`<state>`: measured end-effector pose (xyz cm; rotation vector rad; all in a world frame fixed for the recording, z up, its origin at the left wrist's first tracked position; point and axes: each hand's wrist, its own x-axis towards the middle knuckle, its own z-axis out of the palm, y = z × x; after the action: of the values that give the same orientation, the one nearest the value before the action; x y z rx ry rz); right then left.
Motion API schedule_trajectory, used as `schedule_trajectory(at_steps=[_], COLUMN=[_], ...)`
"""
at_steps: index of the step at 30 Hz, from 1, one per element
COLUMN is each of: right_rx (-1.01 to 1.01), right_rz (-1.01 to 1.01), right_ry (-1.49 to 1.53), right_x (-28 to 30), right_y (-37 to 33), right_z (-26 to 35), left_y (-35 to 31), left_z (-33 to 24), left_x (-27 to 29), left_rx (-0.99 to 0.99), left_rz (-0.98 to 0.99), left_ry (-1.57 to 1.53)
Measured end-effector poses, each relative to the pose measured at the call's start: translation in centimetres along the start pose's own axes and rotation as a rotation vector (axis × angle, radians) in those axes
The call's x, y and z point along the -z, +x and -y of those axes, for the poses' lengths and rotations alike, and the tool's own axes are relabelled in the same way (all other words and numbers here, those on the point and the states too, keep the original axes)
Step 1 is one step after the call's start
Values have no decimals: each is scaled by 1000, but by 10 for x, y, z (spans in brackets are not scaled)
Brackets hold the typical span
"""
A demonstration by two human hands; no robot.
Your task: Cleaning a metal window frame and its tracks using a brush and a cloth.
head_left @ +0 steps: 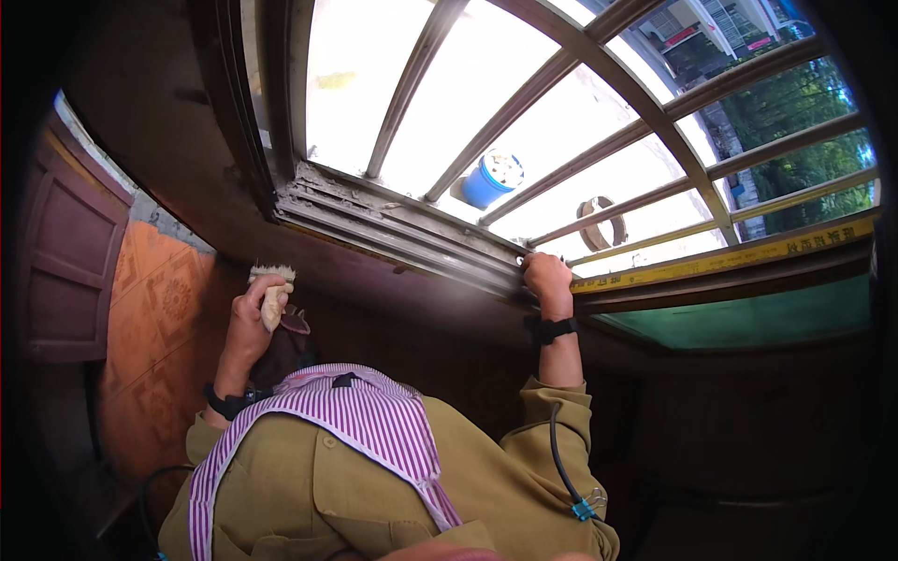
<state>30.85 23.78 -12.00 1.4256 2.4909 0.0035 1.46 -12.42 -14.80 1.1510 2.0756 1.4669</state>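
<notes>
My left hand (248, 323) is closed around the pale handle of a brush (272, 274), its whitish bristles pointing up and away from me. The brush is held in front of the wall below the window, apart from the sill. My right hand (547, 278) is closed at the window's lower track (402, 229), beside the end of the yellow-taped sash (730, 259). Its fingertips face away, so what they grip is hidden. Dirt and grey dust lie in the track's left corner.
Metal bars (528, 87) cross the window opening. Outside on the bright ground stand a blue bucket (485, 190) with pale contents and a round ring-shaped object (601, 222). At the left are a dark reddish door panel (75, 252) and orange patterned tiles (154, 318).
</notes>
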Motion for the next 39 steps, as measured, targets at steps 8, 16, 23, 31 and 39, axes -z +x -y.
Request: schedule_trajectory(at_steps=[8,16,23,31,39], right_rx=[144,806,591,180,70], right_rz=[-188,11,-225,-784,-760], right_ry=[190,1081,1048,839,578], right_x=[16,65,52,66,8], right_y=[-16,-134,-147,-138,-27], right_z=[61,193,188,103,89], left_y=[9,28,49,50,37], left_z=[-1,-31,-56,-55,-42], left_x=[-8,-42,-77,-65,-40], left_rx=[-43,-97,-222,-188,-123], left_rz=[16,412,528,452,387], left_ry=[3,-8,8,43,83])
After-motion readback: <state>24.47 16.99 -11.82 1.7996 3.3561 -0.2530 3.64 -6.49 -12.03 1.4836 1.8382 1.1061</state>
